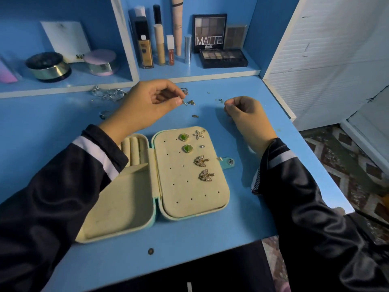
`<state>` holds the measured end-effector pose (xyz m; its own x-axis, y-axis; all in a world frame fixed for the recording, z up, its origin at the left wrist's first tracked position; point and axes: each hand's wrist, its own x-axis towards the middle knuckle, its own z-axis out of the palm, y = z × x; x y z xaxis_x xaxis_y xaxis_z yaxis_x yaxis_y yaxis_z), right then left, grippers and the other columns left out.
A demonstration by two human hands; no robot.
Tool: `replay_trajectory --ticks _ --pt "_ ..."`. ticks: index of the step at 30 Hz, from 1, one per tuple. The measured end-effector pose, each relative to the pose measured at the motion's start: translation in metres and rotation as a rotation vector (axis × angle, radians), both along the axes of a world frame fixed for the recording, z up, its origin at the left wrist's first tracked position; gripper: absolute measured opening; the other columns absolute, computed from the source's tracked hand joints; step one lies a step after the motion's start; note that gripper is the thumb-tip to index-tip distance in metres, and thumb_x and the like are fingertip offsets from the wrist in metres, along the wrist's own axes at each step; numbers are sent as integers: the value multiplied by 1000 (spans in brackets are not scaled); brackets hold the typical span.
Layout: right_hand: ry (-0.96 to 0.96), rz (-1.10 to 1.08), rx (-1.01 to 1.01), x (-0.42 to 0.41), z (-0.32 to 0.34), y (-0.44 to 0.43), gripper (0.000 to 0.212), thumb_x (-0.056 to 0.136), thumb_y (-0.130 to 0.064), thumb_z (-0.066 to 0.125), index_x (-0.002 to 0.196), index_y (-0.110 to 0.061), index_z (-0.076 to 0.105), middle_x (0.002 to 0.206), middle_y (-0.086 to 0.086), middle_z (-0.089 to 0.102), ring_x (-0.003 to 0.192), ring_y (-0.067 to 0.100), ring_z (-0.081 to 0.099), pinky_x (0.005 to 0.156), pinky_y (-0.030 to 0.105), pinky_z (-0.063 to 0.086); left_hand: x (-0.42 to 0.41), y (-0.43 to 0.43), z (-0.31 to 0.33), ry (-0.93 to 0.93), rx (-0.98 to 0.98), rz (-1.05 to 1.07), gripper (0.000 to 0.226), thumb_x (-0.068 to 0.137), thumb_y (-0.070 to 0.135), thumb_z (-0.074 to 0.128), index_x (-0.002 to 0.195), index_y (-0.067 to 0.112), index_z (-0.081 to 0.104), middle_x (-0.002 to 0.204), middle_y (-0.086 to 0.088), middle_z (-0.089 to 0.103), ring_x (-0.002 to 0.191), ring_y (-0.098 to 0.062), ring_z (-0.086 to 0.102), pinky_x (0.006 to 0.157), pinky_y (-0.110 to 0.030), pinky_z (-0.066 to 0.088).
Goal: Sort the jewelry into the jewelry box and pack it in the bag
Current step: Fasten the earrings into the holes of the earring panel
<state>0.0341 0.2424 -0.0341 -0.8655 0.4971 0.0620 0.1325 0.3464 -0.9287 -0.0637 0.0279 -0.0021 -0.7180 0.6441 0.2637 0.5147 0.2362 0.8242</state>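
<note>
Nearest us the open jewelry box (185,186) lies flat, pinned earrings (187,148) in its lid. Beyond, our left hand (145,106) pinches a tiny earring (183,102) (it could slip among the loose pieces (194,116)). Our right hand (246,114) is curled, contents unclear.

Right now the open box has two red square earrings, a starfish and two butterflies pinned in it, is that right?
Not quite: the head view shows the two square earrings are green, not red. The rest holds: the jewelry box lies open, with a starfish and two butterflies pinned in it.
</note>
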Motion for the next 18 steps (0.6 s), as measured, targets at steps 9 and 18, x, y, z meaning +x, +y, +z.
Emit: replay_trajectory --ticks 9,18 --pt "2 43 -18 40 -2 -34 15 99 -20 52 92 -11 63 83 -1 61 73 11 51 67 23 44 48 -24 3 -71 34 27 16 89 8 70 99 21 68 94 4 71 86 -1 65 82 -15 51" --pt "18 55 113 86 -3 -54 13 98 -12 52 93 -9 63 84 -5 64 64 -1 49 61 10 38 92 -32 5 -152 32 -36 15 87 6 70 92 20 68 91 6 71 83 0 65 83 -16 52"
